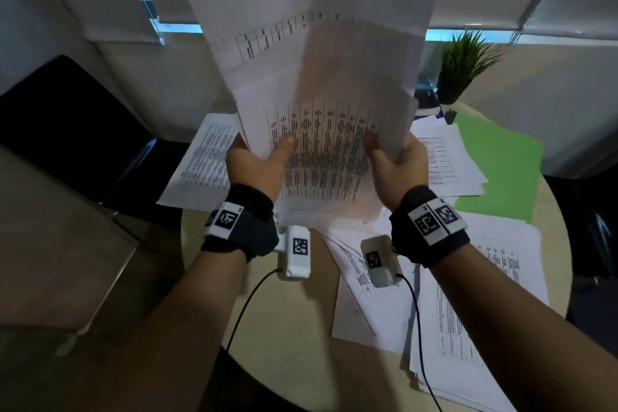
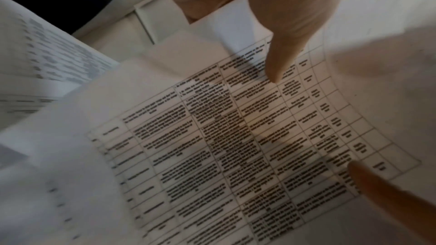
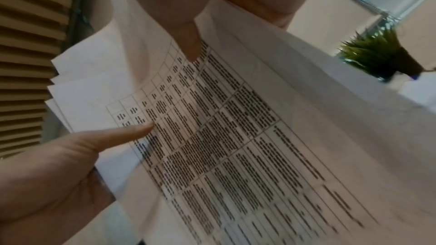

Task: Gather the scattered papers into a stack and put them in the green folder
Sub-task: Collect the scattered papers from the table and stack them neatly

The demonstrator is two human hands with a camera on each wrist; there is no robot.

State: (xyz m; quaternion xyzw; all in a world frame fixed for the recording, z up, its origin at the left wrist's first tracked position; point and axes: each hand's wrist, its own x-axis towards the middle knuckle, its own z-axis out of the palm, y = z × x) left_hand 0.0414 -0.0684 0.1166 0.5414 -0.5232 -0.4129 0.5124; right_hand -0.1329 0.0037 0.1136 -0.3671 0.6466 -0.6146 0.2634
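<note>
White paper fills the scene: a sheaf (image 1: 314,77) of printed sheets held upright above a round table (image 1: 284,328). The left hand (image 1: 257,164) grips its lower edge at 9 o'clock, thumb on the front; the right hand (image 1: 398,164) pinches it at 3 o'clock. Holding both sides likely lets the uneven sheets be squared into a stack. More papers (image 1: 468,294) lie scattered at 5 o'clock and under the hands. The green folder (image 1: 501,157) lies flat at 2 o'clock, partly covered by sheets. A plant (image 1: 465,60) stands at 1 o'clock. The pages carry tables of text, too blurred to read.
</note>
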